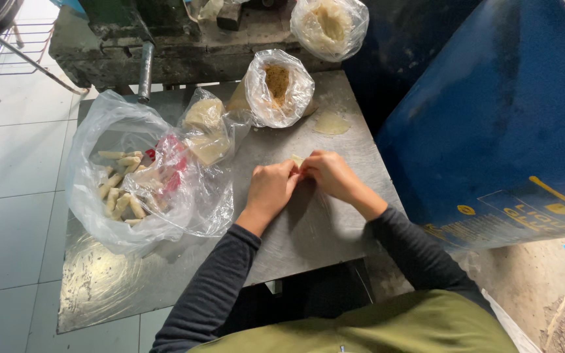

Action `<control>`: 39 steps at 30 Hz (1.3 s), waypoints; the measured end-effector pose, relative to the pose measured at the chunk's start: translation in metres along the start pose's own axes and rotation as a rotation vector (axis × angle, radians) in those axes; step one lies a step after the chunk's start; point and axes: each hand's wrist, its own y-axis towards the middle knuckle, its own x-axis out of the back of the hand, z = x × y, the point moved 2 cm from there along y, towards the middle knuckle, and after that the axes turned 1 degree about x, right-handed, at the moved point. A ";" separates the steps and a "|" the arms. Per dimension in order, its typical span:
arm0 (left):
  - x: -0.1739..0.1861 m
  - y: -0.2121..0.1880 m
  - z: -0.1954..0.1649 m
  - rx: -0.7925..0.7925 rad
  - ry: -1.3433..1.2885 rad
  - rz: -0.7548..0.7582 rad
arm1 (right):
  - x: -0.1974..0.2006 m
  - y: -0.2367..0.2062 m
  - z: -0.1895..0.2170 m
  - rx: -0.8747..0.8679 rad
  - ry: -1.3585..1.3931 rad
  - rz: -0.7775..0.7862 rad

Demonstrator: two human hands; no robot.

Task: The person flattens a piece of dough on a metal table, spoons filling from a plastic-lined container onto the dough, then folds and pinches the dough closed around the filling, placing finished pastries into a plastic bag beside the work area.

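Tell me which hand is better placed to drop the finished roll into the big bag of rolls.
Left, probably. The left hand is nearer the big clear bag of rolls, which lies open on its side of the metal table. The right hand would have to cross over. Both pinch the pale wrapper.

- A rough food-making workshop, not a home kitchen.
- A bare metal desk (308, 229) serves as the work surface, scuffed and smeared.
- Clear plastic bags hold batches: rolls (120, 189), wrappers (205, 131), brown filling (277, 82).
- A grimy green machine (145, 29) stands behind the desk.
- A big blue drum (492, 117) crowds the side.
- The white tile floor (14, 196) gives way to dirt and rubble (557, 301).
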 end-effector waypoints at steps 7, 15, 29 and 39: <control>-0.010 0.019 0.028 0.258 -0.152 0.099 | 0.005 0.053 -0.026 -0.175 0.031 0.398; -0.012 0.003 0.018 -0.209 0.397 -0.011 | -0.006 -0.005 -0.018 0.269 -0.022 -0.067; 0.007 0.014 0.021 -0.138 0.187 -0.056 | -0.007 0.014 -0.042 0.041 -0.020 0.004; 0.002 0.030 0.028 0.433 0.059 0.060 | -0.029 0.030 -0.063 -0.191 -0.019 -0.210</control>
